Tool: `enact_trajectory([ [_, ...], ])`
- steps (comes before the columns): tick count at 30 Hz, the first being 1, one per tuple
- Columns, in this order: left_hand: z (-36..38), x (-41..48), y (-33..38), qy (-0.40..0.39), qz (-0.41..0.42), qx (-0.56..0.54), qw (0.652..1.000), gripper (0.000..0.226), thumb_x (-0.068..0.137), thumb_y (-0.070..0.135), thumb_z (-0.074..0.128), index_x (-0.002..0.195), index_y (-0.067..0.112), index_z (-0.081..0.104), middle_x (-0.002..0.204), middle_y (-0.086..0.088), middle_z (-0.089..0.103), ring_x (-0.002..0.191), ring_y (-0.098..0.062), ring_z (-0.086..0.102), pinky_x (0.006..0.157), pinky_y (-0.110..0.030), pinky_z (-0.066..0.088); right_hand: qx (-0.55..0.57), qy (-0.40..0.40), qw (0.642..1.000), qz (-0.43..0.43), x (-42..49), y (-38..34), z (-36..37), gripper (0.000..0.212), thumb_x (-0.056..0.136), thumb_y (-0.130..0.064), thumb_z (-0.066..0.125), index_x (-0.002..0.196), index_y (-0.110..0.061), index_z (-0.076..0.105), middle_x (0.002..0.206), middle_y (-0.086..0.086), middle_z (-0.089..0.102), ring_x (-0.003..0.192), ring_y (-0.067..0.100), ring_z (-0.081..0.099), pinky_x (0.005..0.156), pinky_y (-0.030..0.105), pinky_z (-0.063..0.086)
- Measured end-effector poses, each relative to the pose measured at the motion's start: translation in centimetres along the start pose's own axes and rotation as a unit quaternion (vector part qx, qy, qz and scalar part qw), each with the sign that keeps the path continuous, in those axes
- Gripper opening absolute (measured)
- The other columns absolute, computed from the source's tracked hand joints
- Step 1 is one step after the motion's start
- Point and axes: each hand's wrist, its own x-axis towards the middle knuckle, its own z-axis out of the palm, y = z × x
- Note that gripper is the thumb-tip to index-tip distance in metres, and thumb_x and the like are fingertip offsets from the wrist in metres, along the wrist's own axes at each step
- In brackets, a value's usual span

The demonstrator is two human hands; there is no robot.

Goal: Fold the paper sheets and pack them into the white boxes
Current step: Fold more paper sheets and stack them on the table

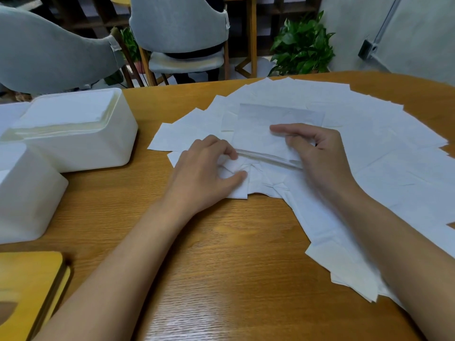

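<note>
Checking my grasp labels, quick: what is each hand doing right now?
Left hand: fingers curled, pinching the left end of the folded paper sheet.
Right hand: pinching the right end of the same sheet.

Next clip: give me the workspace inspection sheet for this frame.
surface: wooden table, light brown.
job's things: sheets fanned over the right half; folded sheet on top; white boxes at left, the far one holding stacked paper.
clutter: yellow wooden piece at the near left corner.
grippers: left hand and right hand each pinch an end of the folded sheet's crease.
cables: nothing seen.
surroundings: grey chairs, potted plant.
</note>
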Motion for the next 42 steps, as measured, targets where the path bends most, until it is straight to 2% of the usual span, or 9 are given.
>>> enact_trajectory([
  [4,-0.2,0.0,0.1,0.014,0.010,0.009,1.000,0.036,0.086,0.054,0.078,0.112,0.032,0.067,0.114,0.016,0.059,0.106,-0.006,0.053,0.083,-0.031,0.047,0.014,0.012,1.000,0.008,0.1,0.1,-0.1,0.034,0.099,-0.006,0.057,0.106,-0.026,0.083,0.109,-0.017,0.078,0.109,-0.004,0.064,0.093,0.014,0.043],
  [11,0.0,0.1,0.0,0.064,0.104,0.000,0.993,0.024,0.084,-0.005,0.072,0.092,0.016,0.066,0.099,0.004,0.052,0.081,-0.016,0.052,0.065,-0.046,0.052,0.007,0.015,1.000,0.007,0.3,0.2,-0.2,0.034,0.098,-0.006,0.057,0.102,-0.026,0.083,0.108,-0.016,0.078,0.111,0.001,0.065,0.098,0.021,0.045],
  [13,0.0,0.2,-0.4,0.067,0.120,0.004,0.990,0.024,0.082,-0.010,0.071,0.083,0.014,0.073,0.095,0.005,0.050,0.072,-0.018,0.052,0.059,-0.044,0.050,0.009,0.014,1.000,0.009,0.2,0.3,-0.2,0.034,0.098,-0.006,0.057,0.101,-0.027,0.084,0.108,-0.016,0.078,0.110,0.001,0.064,0.097,0.021,0.045],
  [18,-0.4,0.1,-0.2,-0.002,0.083,0.018,0.996,0.022,0.092,0.034,0.074,0.113,0.033,0.080,0.087,0.011,0.055,0.077,-0.010,0.057,0.066,-0.041,0.053,0.003,0.014,1.000,0.013,0.3,0.4,-0.1,0.034,0.098,-0.007,0.057,0.099,-0.028,0.084,0.105,-0.018,0.077,0.105,-0.002,0.064,0.092,0.019,0.044],
  [21,-0.9,0.0,0.2,-0.056,0.055,0.056,0.995,0.055,0.077,0.073,0.074,0.122,0.041,0.071,0.092,0.017,0.056,0.086,-0.004,0.055,0.069,-0.033,0.047,-0.004,0.015,1.000,0.013,0.4,0.6,-0.1,0.034,0.098,-0.009,0.057,0.099,-0.030,0.084,0.108,-0.016,0.078,0.112,0.005,0.065,0.099,0.028,0.049],
  [24,-1.7,0.0,0.2,-0.101,0.049,0.072,0.991,0.078,0.063,0.088,0.071,0.128,0.045,0.064,0.098,0.020,0.056,0.091,-0.001,0.053,0.067,-0.027,0.041,-0.005,0.016,1.000,0.013,0.4,0.6,-0.1,0.034,0.098,-0.009,0.057,0.100,-0.030,0.084,0.111,-0.016,0.077,0.115,0.006,0.064,0.101,0.029,0.049],
  [27,-2.1,0.2,0.0,-0.129,0.056,0.053,0.989,0.068,0.068,0.078,0.074,0.127,0.046,0.063,0.100,0.021,0.055,0.093,0.002,0.054,0.074,-0.032,0.048,-0.003,0.014,1.000,0.014,0.4,0.5,-0.2,0.034,0.099,-0.009,0.057,0.100,-0.030,0.084,0.112,-0.017,0.077,0.115,0.004,0.064,0.100,0.027,0.048],
  [32,-2.3,0.2,0.0,-0.091,0.062,0.018,0.994,0.028,0.076,0.044,0.062,0.098,0.033,0.076,0.093,0.016,0.069,0.088,-0.004,0.063,0.076,-0.041,0.057,-0.007,0.010,1.000,0.019,0.2,0.4,-0.1,0.034,0.099,-0.008,0.056,0.101,-0.030,0.083,0.110,-0.019,0.077,0.113,-0.001,0.063,0.097,0.022,0.044],
  [42,-2.6,0.1,0.7,0.062,0.097,-0.027,0.993,0.019,0.085,0.022,0.060,0.091,0.019,0.078,0.085,0.012,0.074,0.081,-0.012,0.069,0.072,-0.041,0.057,-0.016,0.005,1.000,0.022,0.2,0.1,-0.1,0.034,0.101,-0.010,0.056,0.109,-0.031,0.082,0.118,-0.022,0.075,0.120,-0.005,0.060,0.109,0.024,0.045],
])
